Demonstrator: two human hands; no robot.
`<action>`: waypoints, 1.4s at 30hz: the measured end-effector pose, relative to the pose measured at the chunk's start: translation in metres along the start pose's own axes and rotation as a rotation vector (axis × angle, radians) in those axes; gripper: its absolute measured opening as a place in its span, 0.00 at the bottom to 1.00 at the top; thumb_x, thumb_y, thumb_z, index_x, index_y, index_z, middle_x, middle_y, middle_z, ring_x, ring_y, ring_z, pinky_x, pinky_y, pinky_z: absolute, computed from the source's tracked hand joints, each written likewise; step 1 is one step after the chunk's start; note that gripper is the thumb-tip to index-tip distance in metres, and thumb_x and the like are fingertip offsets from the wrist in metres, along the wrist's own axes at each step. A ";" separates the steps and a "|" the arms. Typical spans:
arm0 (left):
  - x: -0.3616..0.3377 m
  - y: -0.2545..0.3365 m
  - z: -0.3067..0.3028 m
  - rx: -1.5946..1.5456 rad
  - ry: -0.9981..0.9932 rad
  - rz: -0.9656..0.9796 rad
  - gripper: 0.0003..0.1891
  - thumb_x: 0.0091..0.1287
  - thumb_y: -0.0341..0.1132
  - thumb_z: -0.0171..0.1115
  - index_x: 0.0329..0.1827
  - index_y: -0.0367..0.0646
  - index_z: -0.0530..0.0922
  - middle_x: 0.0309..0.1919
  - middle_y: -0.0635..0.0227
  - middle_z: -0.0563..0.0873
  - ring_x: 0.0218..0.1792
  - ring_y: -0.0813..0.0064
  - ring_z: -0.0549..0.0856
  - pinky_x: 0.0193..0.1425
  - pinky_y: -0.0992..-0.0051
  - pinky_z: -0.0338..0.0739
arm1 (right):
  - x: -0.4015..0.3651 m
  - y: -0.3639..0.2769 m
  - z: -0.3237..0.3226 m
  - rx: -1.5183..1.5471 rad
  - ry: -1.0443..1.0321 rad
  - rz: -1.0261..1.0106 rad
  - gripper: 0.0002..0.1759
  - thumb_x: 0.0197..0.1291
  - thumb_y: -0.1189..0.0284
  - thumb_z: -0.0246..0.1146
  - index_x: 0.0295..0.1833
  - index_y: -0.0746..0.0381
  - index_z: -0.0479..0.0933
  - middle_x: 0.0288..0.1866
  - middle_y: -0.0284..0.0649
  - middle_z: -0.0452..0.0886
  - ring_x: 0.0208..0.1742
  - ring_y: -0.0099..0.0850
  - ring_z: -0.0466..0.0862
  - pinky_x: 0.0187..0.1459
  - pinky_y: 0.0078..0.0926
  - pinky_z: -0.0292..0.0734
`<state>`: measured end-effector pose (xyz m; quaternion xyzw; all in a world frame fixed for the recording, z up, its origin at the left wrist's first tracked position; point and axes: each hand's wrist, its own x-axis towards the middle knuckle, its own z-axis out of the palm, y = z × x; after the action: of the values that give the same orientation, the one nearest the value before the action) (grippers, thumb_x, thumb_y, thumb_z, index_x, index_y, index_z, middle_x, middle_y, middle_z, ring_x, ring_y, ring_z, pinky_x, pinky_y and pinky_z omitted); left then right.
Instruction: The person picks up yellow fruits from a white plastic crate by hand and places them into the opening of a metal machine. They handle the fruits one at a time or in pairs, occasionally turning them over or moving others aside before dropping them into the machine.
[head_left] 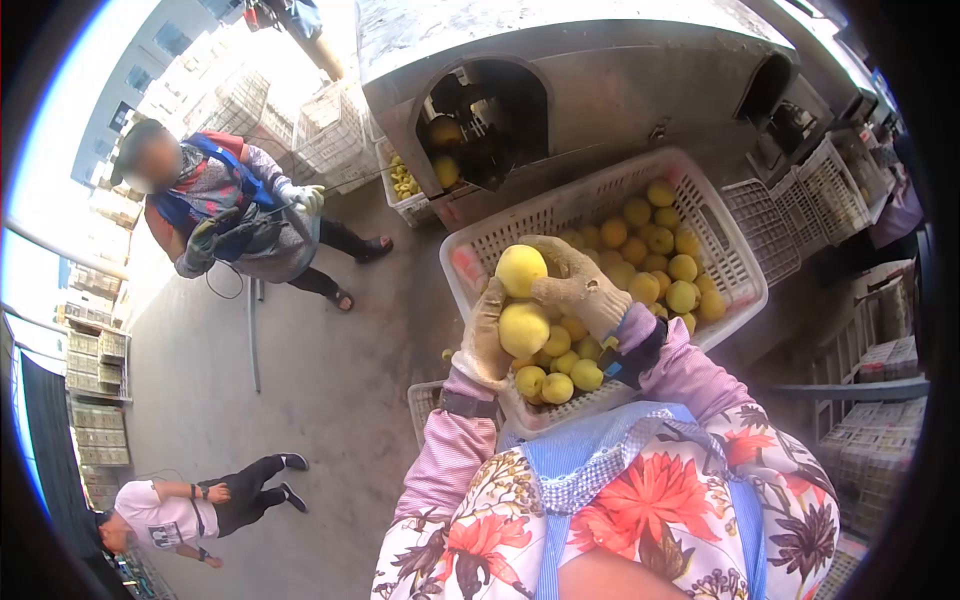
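Both my hands wear dirty, light-coloured work gloves and are raised over a white plastic crate [725,225]. My left hand [483,340] is wrapped around a large yellow peach [524,330]. Just above it, my right hand [585,287] grips a second yellow peach [521,270] with thumb and fingers. The two fruits nearly touch. Beneath them the crate holds many smaller yellow and orange peaches [650,255], partly hidden by my hands and sleeves.
A metal machine [610,100] with a dark arched opening stands behind the crate. Another fruit crate [408,205] sits at its left foot. One person [245,200] in gloves stands at left, another person [175,510] at lower left. Stacked crates [885,440] stand at right.
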<state>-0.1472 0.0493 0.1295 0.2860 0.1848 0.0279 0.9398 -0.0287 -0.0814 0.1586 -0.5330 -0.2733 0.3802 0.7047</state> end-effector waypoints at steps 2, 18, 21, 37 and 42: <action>0.003 0.001 0.000 -0.055 -0.071 -0.002 0.33 0.76 0.59 0.53 0.72 0.42 0.71 0.63 0.58 0.81 0.62 0.61 0.83 0.67 0.62 0.81 | 0.004 0.004 0.003 -0.052 0.002 -0.060 0.31 0.62 0.63 0.70 0.68 0.61 0.71 0.63 0.44 0.79 0.63 0.35 0.79 0.64 0.35 0.76; 0.045 0.032 -0.028 0.042 0.084 0.487 0.20 0.77 0.47 0.54 0.61 0.43 0.75 0.55 0.59 0.85 0.57 0.56 0.83 0.64 0.48 0.79 | 0.223 0.004 -0.007 -1.448 0.624 -0.597 0.31 0.67 0.54 0.64 0.67 0.61 0.69 0.59 0.57 0.80 0.59 0.48 0.83 0.58 0.46 0.78; 0.038 0.027 -0.022 0.481 0.136 0.594 0.20 0.78 0.47 0.53 0.62 0.43 0.75 0.56 0.58 0.85 0.60 0.57 0.83 0.65 0.50 0.79 | 0.228 -0.049 -0.002 -1.469 0.286 -0.149 0.33 0.66 0.55 0.64 0.70 0.62 0.67 0.63 0.60 0.78 0.63 0.50 0.80 0.63 0.45 0.76; 0.047 -0.006 -0.005 0.849 0.134 0.011 0.25 0.77 0.45 0.53 0.74 0.48 0.69 0.54 0.63 0.84 0.59 0.57 0.83 0.63 0.67 0.77 | 0.184 0.006 -0.010 -1.438 0.445 -0.500 0.42 0.59 0.51 0.70 0.70 0.66 0.66 0.57 0.54 0.80 0.56 0.53 0.80 0.60 0.47 0.74; 0.061 -0.035 -0.017 1.534 -0.187 -0.115 0.33 0.68 0.59 0.58 0.68 0.44 0.74 0.56 0.46 0.85 0.61 0.49 0.82 0.64 0.58 0.76 | 0.226 0.007 -0.004 -1.473 0.614 -0.566 0.39 0.62 0.51 0.67 0.68 0.66 0.66 0.54 0.57 0.80 0.51 0.54 0.83 0.55 0.48 0.77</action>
<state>-0.0986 0.0383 0.0768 0.8480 0.0868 -0.1811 0.4904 0.0999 0.1039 0.1466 -0.8471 -0.3709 -0.2474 0.2891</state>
